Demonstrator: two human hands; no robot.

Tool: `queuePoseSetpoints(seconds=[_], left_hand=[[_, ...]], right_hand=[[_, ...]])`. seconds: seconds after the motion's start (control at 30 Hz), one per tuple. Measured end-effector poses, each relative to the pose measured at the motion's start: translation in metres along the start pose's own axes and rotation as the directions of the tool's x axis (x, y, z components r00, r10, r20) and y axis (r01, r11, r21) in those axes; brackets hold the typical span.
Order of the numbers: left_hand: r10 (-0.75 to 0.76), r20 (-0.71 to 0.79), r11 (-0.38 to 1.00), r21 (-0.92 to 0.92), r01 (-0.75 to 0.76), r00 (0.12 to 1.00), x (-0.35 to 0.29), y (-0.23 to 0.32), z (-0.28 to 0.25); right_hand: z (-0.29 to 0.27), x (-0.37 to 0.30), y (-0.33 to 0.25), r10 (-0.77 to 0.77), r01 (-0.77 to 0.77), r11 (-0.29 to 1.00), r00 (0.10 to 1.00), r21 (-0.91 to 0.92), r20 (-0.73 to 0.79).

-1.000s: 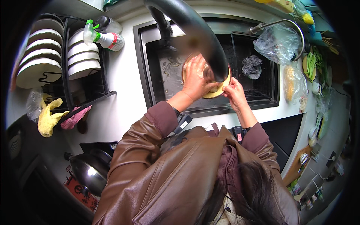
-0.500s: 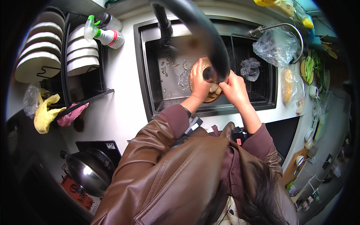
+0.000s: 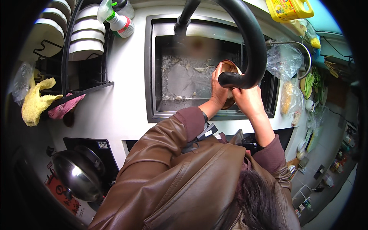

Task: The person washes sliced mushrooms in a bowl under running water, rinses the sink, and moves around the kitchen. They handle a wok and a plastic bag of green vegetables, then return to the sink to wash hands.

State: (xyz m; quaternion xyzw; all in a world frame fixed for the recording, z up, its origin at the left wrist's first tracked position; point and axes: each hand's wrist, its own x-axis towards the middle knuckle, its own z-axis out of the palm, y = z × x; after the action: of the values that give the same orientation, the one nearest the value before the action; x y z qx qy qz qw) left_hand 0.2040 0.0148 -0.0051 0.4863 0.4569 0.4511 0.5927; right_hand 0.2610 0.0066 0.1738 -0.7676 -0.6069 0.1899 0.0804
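A brown-rimmed bowl is tipped over the sink basin, to the right of its middle. My left hand grips its left side, the fingers laid along the bowl and pointing away from me. On the bowl's right side my right hand holds on, its fingers partly hidden by the black faucet that arches over both hands. Pale pieces sit in the bowl, mostly covered by my hands and the spout. Cloudy water with small scraps spreads over the basin floor.
A black rack with white dishes stands at the left, beside a spray bottle. Yellow and pink cloths hang below it. Right of the sink lie a clear plastic bag and a bagged yellowish item. A lidded pan sits lower left.
The bowl and both hands appear farther right against the faucet, with the bowl tilted more. Water now covers the basin floor, where scattered scraps lay before. The whole view has shifted.
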Motion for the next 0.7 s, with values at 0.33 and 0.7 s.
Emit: queuePoseSetpoints(seconds=[0.33, 0.7], left_hand=[[0.001, 0.082, 0.991, -0.130, 0.010, 0.997, -0.002, 0.005, 0.004], [-0.008, 0.150, 0.950, -0.306, 0.054, 0.989, -0.005, 0.017, 0.007]], right_hand=[[-0.008, -0.005, -0.005, 0.078, -0.070, 0.995, 0.986, -0.064, 0.145], [0.000, -0.012, 0.018, 0.152, -0.150, 0.988, 0.986, -0.046, 0.061]])
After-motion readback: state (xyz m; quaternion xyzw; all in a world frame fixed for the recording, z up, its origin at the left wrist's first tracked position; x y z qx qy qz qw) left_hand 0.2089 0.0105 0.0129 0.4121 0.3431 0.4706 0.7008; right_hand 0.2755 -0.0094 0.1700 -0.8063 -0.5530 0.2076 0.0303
